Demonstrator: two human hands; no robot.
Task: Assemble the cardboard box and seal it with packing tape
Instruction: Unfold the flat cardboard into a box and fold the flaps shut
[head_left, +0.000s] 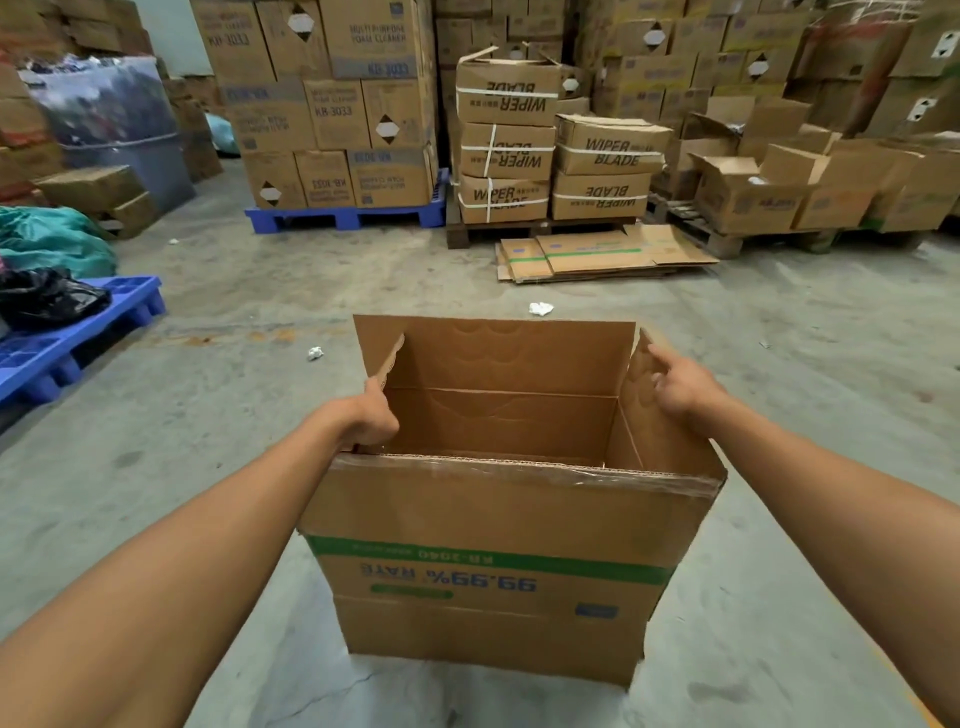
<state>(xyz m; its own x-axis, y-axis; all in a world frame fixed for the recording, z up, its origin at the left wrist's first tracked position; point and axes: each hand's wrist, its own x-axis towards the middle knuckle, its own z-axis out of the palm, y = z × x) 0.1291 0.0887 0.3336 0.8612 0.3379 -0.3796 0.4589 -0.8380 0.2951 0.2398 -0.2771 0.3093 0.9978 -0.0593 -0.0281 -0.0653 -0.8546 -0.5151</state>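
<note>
The left hand (375, 415) pinched the 9 o'clock side flap (385, 358) of the cardboard box (498, 525); the right hand (678, 387) pressed the 3 o'clock flap (655, 415), fingers extended. The box stood open-topped at center, on the concrete floor (249, 291). Uneven folding risked skewed flaps and a gapped seam; no packing tape was visible.

Stacked cartons (340, 104) on blue pallet (348, 215); flattened cardboard (602, 254) on floor (260, 291).
</note>
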